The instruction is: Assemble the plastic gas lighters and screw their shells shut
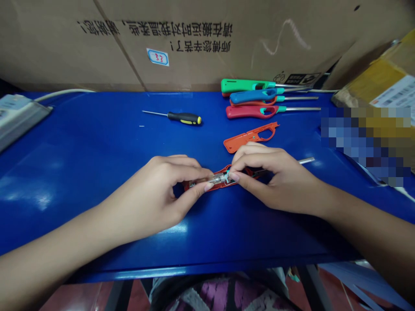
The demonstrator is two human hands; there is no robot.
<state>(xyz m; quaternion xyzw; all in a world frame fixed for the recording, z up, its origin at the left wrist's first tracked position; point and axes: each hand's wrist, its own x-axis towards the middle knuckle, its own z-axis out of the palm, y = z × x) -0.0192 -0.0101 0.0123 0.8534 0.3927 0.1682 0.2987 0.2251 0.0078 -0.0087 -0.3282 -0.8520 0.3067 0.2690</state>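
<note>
On the blue table lies an opened gas lighter, its orange-red half shell (214,187) facing up with the inner parts showing. My left hand (171,185) pinches the clear fuel tank (216,178) in that shell between thumb and fingers. With thumb and forefinger together, my right hand (275,177) grips a small pale teal part (227,176) at the end of the tank. The lighter's metal tube (306,160) sticks out beyond my right hand. Just behind that hand rests the loose orange shell half (248,137), its hollow side up. My fingers partly hide the inner parts.
A black and yellow screwdriver (186,118) lies at the back middle. Several long lighters, among them a green one (243,86), a blue one (249,96) and a red one (244,112), are grouped at the back right. A large cardboard box (194,69) stands behind; a taped parcel (363,82) is at right.
</note>
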